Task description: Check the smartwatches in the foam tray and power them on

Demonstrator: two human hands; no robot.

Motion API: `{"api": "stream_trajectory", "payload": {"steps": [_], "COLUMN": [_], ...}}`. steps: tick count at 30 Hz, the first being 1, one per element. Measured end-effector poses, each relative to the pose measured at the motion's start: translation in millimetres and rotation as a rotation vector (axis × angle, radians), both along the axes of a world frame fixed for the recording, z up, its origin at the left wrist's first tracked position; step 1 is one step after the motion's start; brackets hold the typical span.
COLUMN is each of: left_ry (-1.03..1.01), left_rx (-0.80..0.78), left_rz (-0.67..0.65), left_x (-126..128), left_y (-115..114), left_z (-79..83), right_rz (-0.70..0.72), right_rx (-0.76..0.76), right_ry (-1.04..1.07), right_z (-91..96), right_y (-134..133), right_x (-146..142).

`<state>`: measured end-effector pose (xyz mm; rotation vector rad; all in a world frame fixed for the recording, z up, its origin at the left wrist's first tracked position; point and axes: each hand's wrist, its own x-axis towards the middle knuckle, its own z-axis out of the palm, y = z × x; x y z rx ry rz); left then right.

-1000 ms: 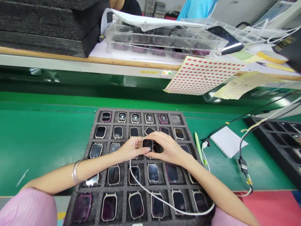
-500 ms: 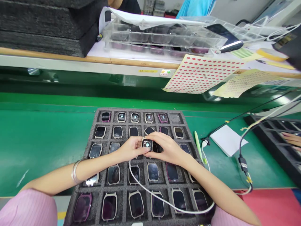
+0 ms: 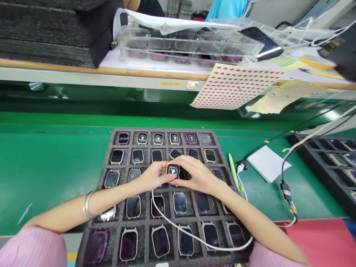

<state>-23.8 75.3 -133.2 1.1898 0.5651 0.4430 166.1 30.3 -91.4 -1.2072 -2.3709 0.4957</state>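
Both my left hand (image 3: pixel 155 176) and my right hand (image 3: pixel 194 173) pinch a square smartwatch (image 3: pixel 172 170) with a cream frame, its screen lit. It sits above the middle of a dark grey foam tray (image 3: pixel 164 132). Watches with dark screens (image 3: pixel 133 207) fill most of the tray's cells, and those in the top row are lit. A white cable (image 3: pixel 178 228) runs from under my hands across the lower cells, toward the right. A silver bangle (image 3: pixel 88 204) circles my left wrist.
A green conveyor belt (image 3: pixel 52 167) carries the foam tray, a white paper pad (image 3: pixel 267 163), a green pen-like tool (image 3: pixel 233 172) and a black tray (image 3: pixel 322 163). Behind it are a clear plastic tray (image 3: pixel 191 44), stacked black foam (image 3: pixel 47 33) and a red-dotted sticker sheet (image 3: pixel 236 87).
The held watch's screen was dark a second ago and is lit now. Another person's hand, seen in the black tray half a second ago, is gone. My view has shifted slightly.
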Motion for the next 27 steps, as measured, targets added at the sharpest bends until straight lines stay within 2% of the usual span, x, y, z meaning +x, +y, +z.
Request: {"api": "stream_trajectory", "payload": {"steps": [17, 21, 24, 27], "left_ry": [0.016, -0.024, -0.096, -0.098], "left_rx": [0.043, 0.057, 0.108, 0.100], "left_rz": [-0.018, -0.044, -0.047, -0.059], "left_x": [-0.5, 0.3, 0.8, 0.8], "left_y": [-0.9, -4.4, -7.7, -8.8], "left_z": [-2.0, -1.4, 0.9, 1.4], "right_rz": [0.025, 0.033, -0.024, -0.237], "right_rx": [0.032, 0.047, 0.089, 0.155], "right_ry": [-0.026, -0.026, 0.058, 0.067], "right_z": [-3.1, 6.8, 20.1, 24.1], "right_y": [-1.4, -1.9, 10.4, 32.6], "right_x": [-1.4, 0.1, 24.7, 75.0]}}
